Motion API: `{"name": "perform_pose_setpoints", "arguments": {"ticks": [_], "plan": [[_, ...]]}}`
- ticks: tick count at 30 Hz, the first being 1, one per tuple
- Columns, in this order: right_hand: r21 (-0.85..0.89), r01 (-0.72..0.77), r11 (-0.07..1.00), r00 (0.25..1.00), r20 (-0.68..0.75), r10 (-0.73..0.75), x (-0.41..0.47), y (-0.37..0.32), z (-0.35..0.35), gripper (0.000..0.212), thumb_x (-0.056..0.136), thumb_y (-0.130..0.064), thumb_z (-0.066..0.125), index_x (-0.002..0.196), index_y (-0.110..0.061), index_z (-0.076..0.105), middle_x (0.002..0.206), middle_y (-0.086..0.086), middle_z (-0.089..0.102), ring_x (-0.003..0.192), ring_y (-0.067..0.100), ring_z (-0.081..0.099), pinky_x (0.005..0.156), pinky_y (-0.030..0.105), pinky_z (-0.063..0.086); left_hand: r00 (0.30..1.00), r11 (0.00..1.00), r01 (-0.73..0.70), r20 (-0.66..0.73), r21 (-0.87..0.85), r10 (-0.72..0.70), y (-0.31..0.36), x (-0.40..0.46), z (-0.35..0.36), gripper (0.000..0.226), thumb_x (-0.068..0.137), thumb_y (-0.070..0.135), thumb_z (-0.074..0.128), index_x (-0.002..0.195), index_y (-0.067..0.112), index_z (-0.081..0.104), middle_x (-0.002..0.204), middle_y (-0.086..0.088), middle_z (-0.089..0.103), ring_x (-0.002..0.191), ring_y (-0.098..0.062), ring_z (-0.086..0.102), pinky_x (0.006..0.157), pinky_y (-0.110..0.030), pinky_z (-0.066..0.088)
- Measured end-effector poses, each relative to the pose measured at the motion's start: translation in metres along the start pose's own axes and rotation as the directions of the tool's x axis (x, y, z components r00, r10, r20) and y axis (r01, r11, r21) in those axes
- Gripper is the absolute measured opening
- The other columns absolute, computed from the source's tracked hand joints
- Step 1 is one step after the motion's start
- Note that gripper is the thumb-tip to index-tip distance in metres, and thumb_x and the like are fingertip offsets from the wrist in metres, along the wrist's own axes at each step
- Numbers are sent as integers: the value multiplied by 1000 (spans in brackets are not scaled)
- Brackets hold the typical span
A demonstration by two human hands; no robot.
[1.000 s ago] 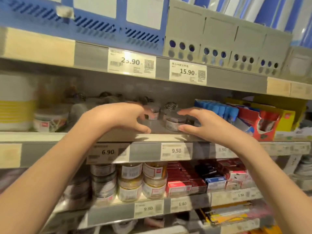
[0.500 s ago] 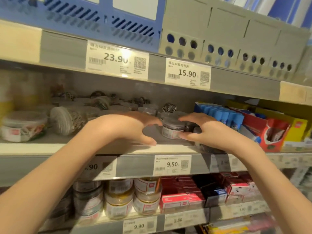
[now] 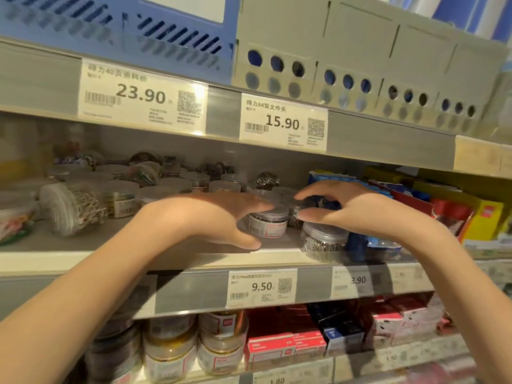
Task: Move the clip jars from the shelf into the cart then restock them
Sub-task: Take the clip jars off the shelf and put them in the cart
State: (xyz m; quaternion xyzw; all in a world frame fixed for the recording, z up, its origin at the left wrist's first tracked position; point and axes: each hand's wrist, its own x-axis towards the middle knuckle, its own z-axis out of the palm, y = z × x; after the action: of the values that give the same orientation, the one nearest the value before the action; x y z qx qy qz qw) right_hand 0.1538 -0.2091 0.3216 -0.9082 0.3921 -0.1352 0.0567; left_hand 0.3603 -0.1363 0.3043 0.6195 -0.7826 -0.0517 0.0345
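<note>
The clip jar (image 3: pixel 268 221), a small round plastic pot with a flat lid, stands near the front edge of the shelf (image 3: pixel 177 256), between the left hand (image 3: pixel 205 217), whose fingers are spread wide around its side, and the right hand (image 3: pixel 346 209), whose curled fingers seem to hold a second jar behind. It is judged stiff, smooth and rather heavy for its size, being full of metal clips. It is best taken round the wall below the lid, not by the lid alone.
</note>
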Motion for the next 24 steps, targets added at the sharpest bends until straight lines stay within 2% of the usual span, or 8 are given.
{"name": "perform_pose_setpoints", "arguments": {"ticks": [4, 6, 8, 10, 13, 18, 21, 24], "plan": [[-39, -17, 999, 1000, 6, 17, 9, 1, -1, 37, 90, -46, 54, 126, -36, 53, 131, -14, 50, 116, 7, 48, 90, 16, 34, 1000, 999, -3, 3, -44, 3, -9, -2, -2, 69, 91, 47, 55, 149, 39, 17, 155, 19, 19, 138, -2, 23, 101, -11, 18], [-103, 2, 995, 1000, 28, 1, 14, 1, 1, 36, 93, -41, 52, 129, -34, 52, 132, -14, 50, 116, 5, 47, 88, 15, 33, 1000, 997, -10, -6, -71, 10, -15, -6, -4, 65, 90, 47, 55, 146, 40, 23, 152, 21, 24, 135, 1, 27, 93, -7, 19], [-117, 17, 993, 999, 37, -13, 18, 2, 3, 34, 94, -38, 51, 128, -32, 53, 129, -15, 54, 108, 1, 48, 82, 11, 33, 1000, 995, -21, -21, -94, 20, -22, -9, -4, 62, 89, 47, 56, 144, 41, 27, 150, 22, 28, 133, 3, 29, 91, -6, 20], [-91, 24, 996, 999, 38, -21, 21, 3, 5, 32, 94, -36, 52, 126, -32, 55, 122, -15, 58, 101, -2, 49, 72, 3, 35, 999, 994, -24, -51, -105, 18, -28, -15, -2, 60, 88, 48, 56, 142, 43, 31, 147, 22, 31, 132, 2, 31, 101, -11, 23], [-46, 30, 998, 999, 34, -28, 22, 4, 7, 28, 93, -33, 55, 122, -31, 57, 110, -16, 59, 97, -3, 52, 70, -5, 35, 994, 994, 1, -105, -106, -12, -45, -23, 5, 60, 82, 57, 56, 138, 49, 35, 143, 26, 36, 129, 2, 36, 111, -27, 29], [6, 37, 999, 999, 29, -37, 22, 3, 8, 18, 92, -35, 56, 109, -40, 57, 99, -24, 58, 89, -12, 51, 70, -4, 36, 984, 998, 42, -173, -37, -48, -86, -23, 19, 66, 69, 84, 49, 129, 65, 31, 134, 37, 39, 122, 11, 40, 106, -32, 38], [36, 44, 998, 999, 29, -45, 21, 0, 8, 17, 91, -36, 57, 107, -42, 57, 95, -28, 57, 88, -15, 50, 71, 0, 38, 977, 995, 96, -188, -29, -99, -100, -27, 23, 67, 65, 90, 46, 127, 70, 29, 132, 40, 38, 121, 12, 41, 103, -32, 41], [98, 54, 994, 998, 39, -58, 21, -6, 8, 15, 89, -36, 60, 101, -45, 58, 98, -25, 62, 92, -13, 54, 79, 5, 41, 968, 988, 157, -198, -7, -155, -113, -30, 25, 66, 64, 91, 46, 124, 71, 30, 129, 42, 40, 117, 13, 44, 98, -31, 44]]}}
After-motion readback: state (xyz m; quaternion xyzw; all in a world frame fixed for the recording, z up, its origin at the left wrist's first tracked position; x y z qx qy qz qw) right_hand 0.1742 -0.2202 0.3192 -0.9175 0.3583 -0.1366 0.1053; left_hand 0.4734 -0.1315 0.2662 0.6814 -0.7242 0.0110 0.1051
